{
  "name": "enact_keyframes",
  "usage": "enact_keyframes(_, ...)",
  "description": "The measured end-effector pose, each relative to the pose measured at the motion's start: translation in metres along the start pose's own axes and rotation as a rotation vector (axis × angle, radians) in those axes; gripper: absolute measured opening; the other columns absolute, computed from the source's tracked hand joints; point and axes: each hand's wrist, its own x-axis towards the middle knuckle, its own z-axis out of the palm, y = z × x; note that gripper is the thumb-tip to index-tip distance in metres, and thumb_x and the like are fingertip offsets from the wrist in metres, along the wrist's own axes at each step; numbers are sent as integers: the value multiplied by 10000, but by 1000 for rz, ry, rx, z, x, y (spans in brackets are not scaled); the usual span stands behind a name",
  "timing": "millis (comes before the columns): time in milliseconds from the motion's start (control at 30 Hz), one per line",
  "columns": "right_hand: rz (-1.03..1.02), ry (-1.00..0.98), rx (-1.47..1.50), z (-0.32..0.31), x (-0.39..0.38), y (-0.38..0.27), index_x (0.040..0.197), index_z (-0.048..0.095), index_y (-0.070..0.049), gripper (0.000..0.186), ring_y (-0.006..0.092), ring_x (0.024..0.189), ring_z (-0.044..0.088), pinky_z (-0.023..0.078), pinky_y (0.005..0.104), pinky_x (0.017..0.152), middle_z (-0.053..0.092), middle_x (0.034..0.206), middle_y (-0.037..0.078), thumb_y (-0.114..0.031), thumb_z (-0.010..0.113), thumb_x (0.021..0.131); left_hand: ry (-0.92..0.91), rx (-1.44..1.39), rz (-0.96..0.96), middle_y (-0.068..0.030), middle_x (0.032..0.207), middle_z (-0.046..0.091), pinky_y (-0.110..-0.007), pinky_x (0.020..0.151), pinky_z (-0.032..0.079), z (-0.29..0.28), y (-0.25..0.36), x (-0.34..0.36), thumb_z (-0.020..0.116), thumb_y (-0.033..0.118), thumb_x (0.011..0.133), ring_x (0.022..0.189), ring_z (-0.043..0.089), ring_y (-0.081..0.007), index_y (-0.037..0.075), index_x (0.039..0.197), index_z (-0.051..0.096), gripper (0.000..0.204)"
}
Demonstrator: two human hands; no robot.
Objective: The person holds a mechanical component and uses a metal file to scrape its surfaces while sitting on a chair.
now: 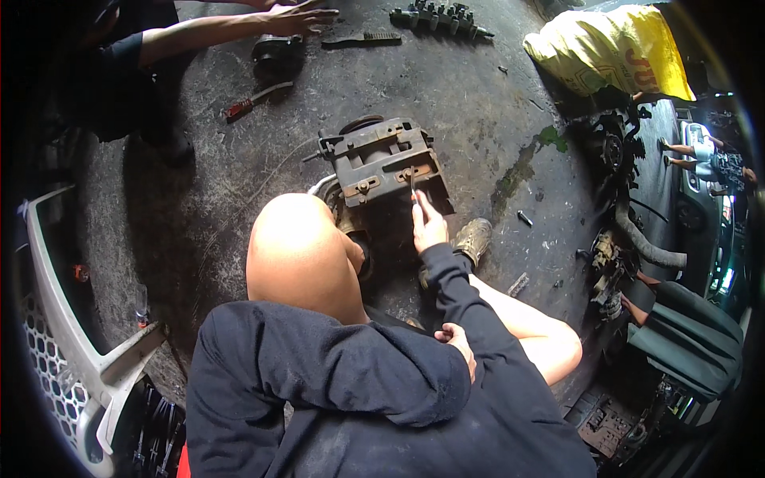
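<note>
A dark, rusty metal assembly with slotted brackets and bolts stands on the floor in front of me. My right hand is closed round a thin-shafted tool, its exact kind hidden by my fingers. The tool's tip meets the rusty bracket on the assembly's right side. Across my lap, my left hand rests against my right sleeve with its fingers curled. Whatever those fingers hold, if anything, is hidden.
Another person's hands reach in at the upper left. Nearby lie a red-handled tool, a wire brush and a shaft-like part. A yellow sack sits upper right; a light-coloured panel stands left.
</note>
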Motion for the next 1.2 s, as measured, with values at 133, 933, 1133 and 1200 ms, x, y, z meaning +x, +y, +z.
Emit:
enact_keyframes(133, 329, -133, -279, -30, 11, -28, 1313, 564, -251, 388, 358, 963, 663, 513, 384, 834, 675, 1040, 187, -339, 547, 935, -2, -44, 43, -286, 950, 665, -655, 781, 400, -5, -6, -9, 462, 202, 916, 838, 626, -501, -32, 1081, 660, 348)
enact_keyframes(933, 288, -50, -184, 5, -1, -20, 1291, 580, -193, 391, 341, 1061, 629, 488, 374, 899, 647, 1148, 169, -342, 542, 932, -46, -132, -3, -271, 1009, 663, -641, 794, 378, 3, -4, 2, 447, 248, 933, 892, 630, -489, -10, 1139, 646, 386)
enact_keyframes(1133, 251, -32, -208, 2, -1, -16, 1294, 579, -200, 393, 339, 1073, 622, 486, 379, 912, 638, 1173, 159, -347, 545, 931, -106, -74, 12, -266, 997, 666, -643, 791, 383, 16, -5, 24, 448, 242, 928, 881, 631, -492, -17, 1130, 649, 384)
enact_keyframes(1200, 282, -61, -215, -9, -4, -19, 1294, 580, -226, 390, 344, 1079, 618, 485, 389, 914, 640, 1167, 164, -359, 549, 929, -97, -88, 19, -262, 994, 666, -645, 790, 384, 12, -10, 14, 450, 238, 928, 878, 632, -490, -15, 1130, 650, 381)
